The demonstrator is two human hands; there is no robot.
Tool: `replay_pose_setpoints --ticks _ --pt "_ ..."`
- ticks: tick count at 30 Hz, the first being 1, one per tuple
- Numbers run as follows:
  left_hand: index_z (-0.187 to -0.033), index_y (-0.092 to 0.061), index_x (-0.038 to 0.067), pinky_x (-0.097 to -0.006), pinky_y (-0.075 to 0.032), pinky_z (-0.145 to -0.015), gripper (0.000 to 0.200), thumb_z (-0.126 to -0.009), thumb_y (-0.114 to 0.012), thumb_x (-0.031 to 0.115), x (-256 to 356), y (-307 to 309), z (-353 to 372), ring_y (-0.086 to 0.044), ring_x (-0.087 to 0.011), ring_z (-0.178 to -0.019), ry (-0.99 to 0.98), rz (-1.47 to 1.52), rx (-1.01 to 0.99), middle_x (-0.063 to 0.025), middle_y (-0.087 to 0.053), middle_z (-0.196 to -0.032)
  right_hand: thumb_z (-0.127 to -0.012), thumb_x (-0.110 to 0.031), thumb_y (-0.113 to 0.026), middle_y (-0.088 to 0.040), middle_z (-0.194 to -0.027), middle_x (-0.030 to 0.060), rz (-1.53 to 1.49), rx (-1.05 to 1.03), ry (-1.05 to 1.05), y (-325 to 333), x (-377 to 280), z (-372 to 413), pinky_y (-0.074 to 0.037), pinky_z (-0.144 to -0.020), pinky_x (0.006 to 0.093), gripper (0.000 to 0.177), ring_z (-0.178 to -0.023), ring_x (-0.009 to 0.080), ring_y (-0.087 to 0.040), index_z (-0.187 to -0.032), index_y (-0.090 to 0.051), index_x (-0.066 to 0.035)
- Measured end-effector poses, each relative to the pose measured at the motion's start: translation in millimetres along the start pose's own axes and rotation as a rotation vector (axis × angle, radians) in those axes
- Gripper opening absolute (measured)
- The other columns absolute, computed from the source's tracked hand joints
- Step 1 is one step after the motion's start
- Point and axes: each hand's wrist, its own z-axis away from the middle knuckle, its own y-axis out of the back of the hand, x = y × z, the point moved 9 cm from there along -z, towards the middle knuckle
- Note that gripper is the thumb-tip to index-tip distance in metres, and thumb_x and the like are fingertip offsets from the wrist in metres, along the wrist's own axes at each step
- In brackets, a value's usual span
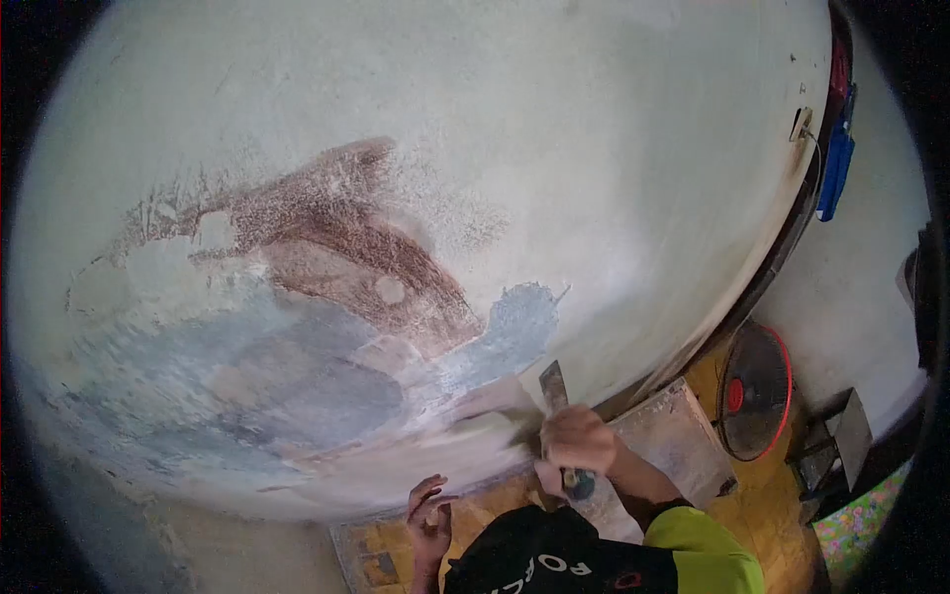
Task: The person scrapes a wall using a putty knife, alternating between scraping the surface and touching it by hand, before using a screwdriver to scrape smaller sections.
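A pale wall [614,129] fills most of the view, with a reddish-brown rough patch [346,218] and a grey-blue smeared area [307,376] on its lower left part. My right hand [579,441] is closed around the handle of a scraper [554,384], whose flat metal blade points up beside the wall's lower part. Lower left of it, my left hand [428,520] is raised with its fingers curved and apart, holding nothing.
A board [678,445] lies below on the yellow tiled floor [767,505]. To the right stand a round fan with a red rim [757,391] and a dark metal stand [841,436]. A socket with a cable [803,125] sits near the wall's right edge.
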Motion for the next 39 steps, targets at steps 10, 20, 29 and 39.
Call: replay_pose_setpoints --ticks 10,20,29,39 --pt "-0.093 -0.073 0.004 -0.0414 -0.053 -0.091 0.015 -0.086 -0.06 -0.002 -10.4 0.1 0.3 -0.06 -0.0324 -0.115 0.11 -0.023 -0.01 -0.0162 -0.065 -0.118 -0.073 -0.015 -0.069 -0.061 -0.068 0.0123 -0.094 -0.003 -0.129 23.4 -12.4 -18.9 -0.05 -0.058 0.0414 0.014 -0.062 0.0278 -0.064 -0.064 -0.059 -0.011" --pt "-0.094 -0.072 0.002 -0.042 -0.052 -0.092 0.015 -0.091 -0.058 0.001 -9.2 5.5 0.7 -0.059 -0.0325 -0.118 0.071 -0.011 0.001 -0.0173 -0.062 -0.124 -0.069 0.004 -0.066 -0.046 -0.056 0.0058 -0.192 0.29 -0.115 60.3 -6.2 -50.1 -0.038 -0.045 0.0364 0.03 -0.048 0.0257 -0.053 -0.059 -0.042 -0.011" --pt "-0.092 -0.072 0.004 -0.0421 -0.052 -0.091 0.015 -0.09 -0.058 -0.001 -10.5 9.0 2.3 -0.06 -0.0326 -0.117 0.085 -0.008 0.027 -0.0169 -0.062 -0.123 -0.07 -0.002 -0.075 -0.056 -0.062 0.0046 -0.328 0.341 -0.018 83.8 -46.5 -37.6 -0.046 -0.049 0.0327 0.019 -0.055 0.0214 -0.06 -0.065 -0.057 -0.007" --pt "-0.088 -0.073 0.004 -0.0417 -0.052 -0.091 0.014 -0.089 -0.059 0.002 -0.3 3.9 -0.8 -0.059 -0.0328 -0.117 0.085 0.014 0.018 -0.0158 -0.065 -0.118 -0.074 -0.006 -0.08 -0.051 -0.055 0.0044 -0.175 0.118 -0.046 69.4 -19.9 -47.2 -0.049 -0.049 0.0361 0.042 -0.052 0.0196 -0.06 -0.054 -0.043 -0.009"
